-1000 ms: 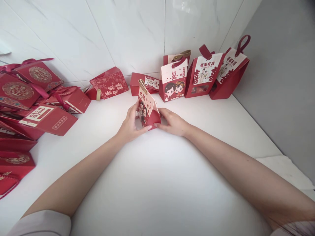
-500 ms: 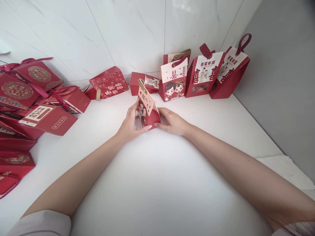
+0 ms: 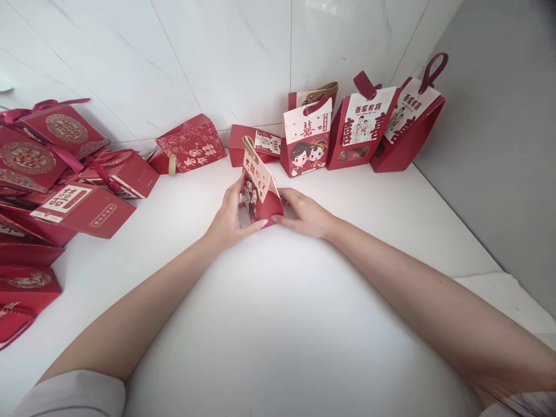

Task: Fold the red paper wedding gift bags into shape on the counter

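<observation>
Between my hands a small red gift box (image 3: pixel 270 207) stands upright on the white table (image 3: pixel 286 313). It has a cream flap, cartoon figures on its front and a tan strap on top; its side faces me. My left hand (image 3: pixel 229 219) grips the box from the left, thumb along the lower near edge and fingers behind the printed front. From the right, my right hand (image 3: pixel 304 214) holds it with the thumb at the bottom corner; those fingertips are partly hidden behind the box.
Upright gift boxes (image 3: pixel 306 147) line the tiled wall at the back right, some with looped handles. Two red boxes (image 3: pixel 191 145) lie on their sides at the back. A pile of red boxes (image 3: pixel 82 208) with ribbons fills the left. White cloth or paper (image 3: pixel 499 298) lies at right.
The view has shifted very slightly. My hands and the gift box stay in the same place.
</observation>
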Motion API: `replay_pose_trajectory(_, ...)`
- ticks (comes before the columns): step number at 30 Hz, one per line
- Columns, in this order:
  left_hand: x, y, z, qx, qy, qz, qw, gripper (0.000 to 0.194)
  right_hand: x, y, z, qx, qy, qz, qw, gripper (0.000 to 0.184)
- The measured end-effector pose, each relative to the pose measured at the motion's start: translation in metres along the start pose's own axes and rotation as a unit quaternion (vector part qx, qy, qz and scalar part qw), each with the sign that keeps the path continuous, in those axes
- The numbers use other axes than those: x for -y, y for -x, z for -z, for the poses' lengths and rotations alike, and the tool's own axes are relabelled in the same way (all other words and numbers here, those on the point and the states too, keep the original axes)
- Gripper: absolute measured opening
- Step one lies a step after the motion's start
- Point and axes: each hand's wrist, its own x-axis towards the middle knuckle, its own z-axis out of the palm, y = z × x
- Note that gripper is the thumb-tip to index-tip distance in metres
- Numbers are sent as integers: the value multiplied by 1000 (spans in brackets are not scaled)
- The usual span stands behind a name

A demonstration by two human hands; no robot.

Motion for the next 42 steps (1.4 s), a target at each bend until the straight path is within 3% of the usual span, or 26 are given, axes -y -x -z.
replay_pose_trajectory(9, -2, -1, 1, 6, -3, 4, 1000, 116, 0, -1, 0, 3, -5, -4, 1000, 61)
replay_pose_trajectory(15, -3, 0, 2, -34, 5, 30, 999, 129, -1, -1, 1, 3, -1, 10, 1000, 59)
replay_pose_trajectory(19, -8, 2, 3, -82, -63, -18, 994, 142, -2, 0, 1, 0, -25, 17, 1000, 73)
replay_pose_trajectory(23, -12, 4, 2, -101, -150, -87, 980, 135, -3, 1, 1, -4, -47, 17, 999, 92)
replay_pose_trajectory(27, -11, 4, 0, -112, -158, -160, 968, 131, 0, 3, 2, -7, -42, -5, 999, 95)
replay_pose_trajectory(34, -5, 6, -5, -147, -190, -196, 951, 125, 6, 5, 3, -40, -41, 2, 998, 104)
replay_pose_trajectory(39, -7, 6, -3, -140, -203, -153, 957, 129, 11, 6, 6, -64, -10, 16, 998, 106)
replay_pose_trajectory(42, -7, 5, 0, -147, -140, -113, 973, 135, 12, 6, 5, -56, -1, 61, 997, 107)
